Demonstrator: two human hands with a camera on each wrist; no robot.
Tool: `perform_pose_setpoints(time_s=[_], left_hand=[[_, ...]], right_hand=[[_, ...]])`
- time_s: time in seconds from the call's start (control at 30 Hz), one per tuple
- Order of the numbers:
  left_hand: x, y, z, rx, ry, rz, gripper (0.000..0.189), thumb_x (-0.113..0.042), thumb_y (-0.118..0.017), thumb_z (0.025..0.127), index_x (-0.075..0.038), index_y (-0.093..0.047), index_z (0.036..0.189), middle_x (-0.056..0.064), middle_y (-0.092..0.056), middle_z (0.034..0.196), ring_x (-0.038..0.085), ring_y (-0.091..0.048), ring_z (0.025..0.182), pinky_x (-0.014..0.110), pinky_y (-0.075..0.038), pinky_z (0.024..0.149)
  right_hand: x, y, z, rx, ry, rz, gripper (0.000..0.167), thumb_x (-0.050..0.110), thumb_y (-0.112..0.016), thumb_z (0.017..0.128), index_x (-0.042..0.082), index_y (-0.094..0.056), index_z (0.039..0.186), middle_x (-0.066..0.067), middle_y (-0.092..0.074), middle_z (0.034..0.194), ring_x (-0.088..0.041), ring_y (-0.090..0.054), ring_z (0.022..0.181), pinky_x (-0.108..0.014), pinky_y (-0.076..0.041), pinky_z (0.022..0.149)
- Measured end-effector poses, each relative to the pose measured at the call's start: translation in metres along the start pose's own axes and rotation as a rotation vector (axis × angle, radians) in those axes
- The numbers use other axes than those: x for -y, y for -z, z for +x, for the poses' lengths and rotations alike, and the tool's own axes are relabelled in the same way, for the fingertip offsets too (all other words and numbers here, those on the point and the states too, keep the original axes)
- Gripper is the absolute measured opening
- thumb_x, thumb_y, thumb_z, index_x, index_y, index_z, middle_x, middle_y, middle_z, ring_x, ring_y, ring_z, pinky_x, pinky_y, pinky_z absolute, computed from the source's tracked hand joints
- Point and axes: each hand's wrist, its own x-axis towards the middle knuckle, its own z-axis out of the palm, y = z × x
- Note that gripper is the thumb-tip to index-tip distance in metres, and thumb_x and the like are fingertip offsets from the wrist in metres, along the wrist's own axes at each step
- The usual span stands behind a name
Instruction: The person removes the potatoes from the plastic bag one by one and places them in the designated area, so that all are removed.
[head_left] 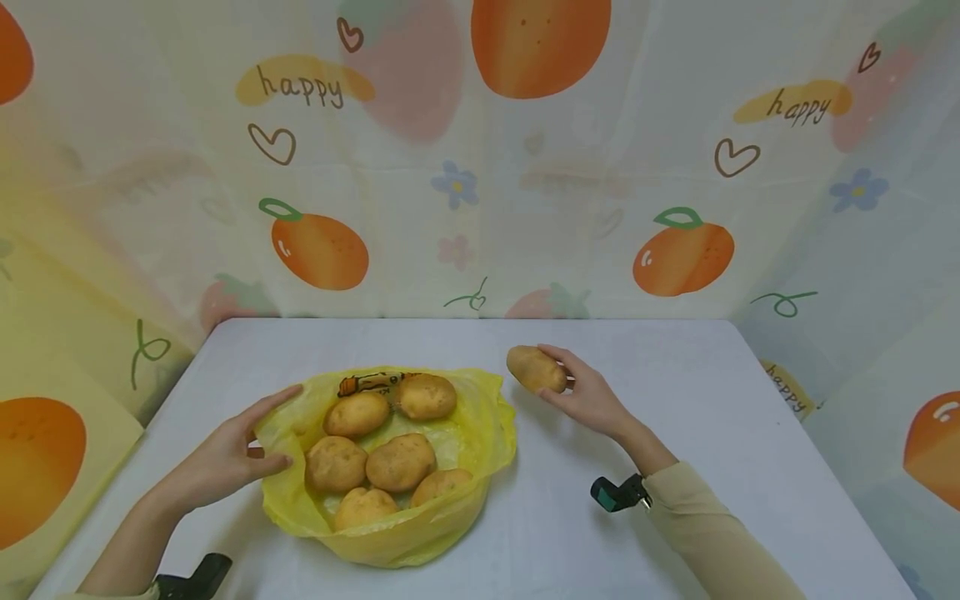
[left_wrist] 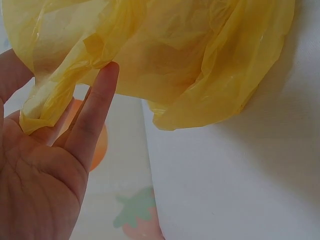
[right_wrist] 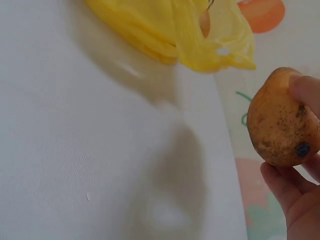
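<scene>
My right hand [head_left: 588,396] grips a potato [head_left: 536,369] above the table, just right of a yellow plastic bag [head_left: 420,546]. In the right wrist view, this potato [right_wrist: 280,120] shows dark specks and a black spot, with thumb and fingers on opposite sides of it. The bag sits with its mouth spread wide, and several potatoes [head_left: 401,462] lie inside. My left hand [head_left: 217,458] holds the bag's left rim, thumb and fingers apart along it. Seen from the left wrist, the thin plastic [left_wrist: 165,55] drapes over the fingers of that hand [left_wrist: 45,170].
The bag and both hands are over a white-covered table [head_left: 637,533]. A patterned curtain [head_left: 517,233] with oranges and hearts hangs behind and at the sides. Black camera mounts [head_left: 618,494] are strapped to both wrists.
</scene>
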Motion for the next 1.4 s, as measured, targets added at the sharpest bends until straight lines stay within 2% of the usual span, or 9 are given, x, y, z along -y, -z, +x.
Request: perform_pose_setpoints(time_s=[0.33, 0.73, 0.97, 1.4], left_hand=[[-0.003, 0.0, 0.0, 0.006, 0.007, -0.001, 0.081, -0.002, -0.069, 0.078, -0.015, -0.026, 0.146, 0.016, -0.024, 0.147, -0.01, -0.046, 0.106, 0.025, -0.053, 0.074], [-0.004, -0.002, 0.0, 0.003, -0.009, 0.012, 0.081, -0.004, -0.07, 0.078, -0.015, -0.027, 0.145, 0.018, -0.025, 0.146, -0.009, -0.046, 0.106, 0.024, -0.052, 0.074], [-0.003, -0.001, -0.001, 0.003, 0.0, 0.016, 0.081, -0.004, -0.069, 0.078, -0.017, -0.026, 0.146, 0.016, -0.024, 0.147, -0.01, -0.045, 0.107, 0.023, -0.051, 0.075], [0.001, -0.001, -0.001, 0.012, 0.004, -0.011, 0.08, -0.004, -0.068, 0.079, -0.017, -0.026, 0.146, 0.015, -0.023, 0.148, -0.009, -0.045, 0.108, 0.025, -0.052, 0.075]], right_hand=[[-0.017, 0.0, 0.006, -0.064, -0.065, -0.033, 0.064, 0.013, -0.071, 0.08, 0.012, -0.042, 0.136, -0.012, -0.047, 0.134, -0.029, -0.051, 0.113, -0.043, -0.048, 0.087], [-0.034, 0.001, 0.009, -0.102, -0.162, -0.089, 0.065, 0.014, -0.071, 0.08, 0.009, -0.04, 0.137, -0.017, -0.045, 0.134, -0.032, -0.048, 0.113, -0.046, -0.045, 0.089], [-0.048, 0.004, 0.012, -0.142, -0.174, -0.132, 0.065, 0.013, -0.07, 0.08, 0.005, -0.039, 0.137, -0.02, -0.047, 0.132, -0.035, -0.047, 0.113, -0.049, -0.041, 0.09], [-0.062, 0.0, 0.015, -0.183, -0.197, -0.164, 0.066, 0.013, -0.069, 0.079, 0.002, -0.039, 0.137, -0.022, -0.046, 0.132, -0.035, -0.046, 0.113, -0.049, -0.039, 0.091]])
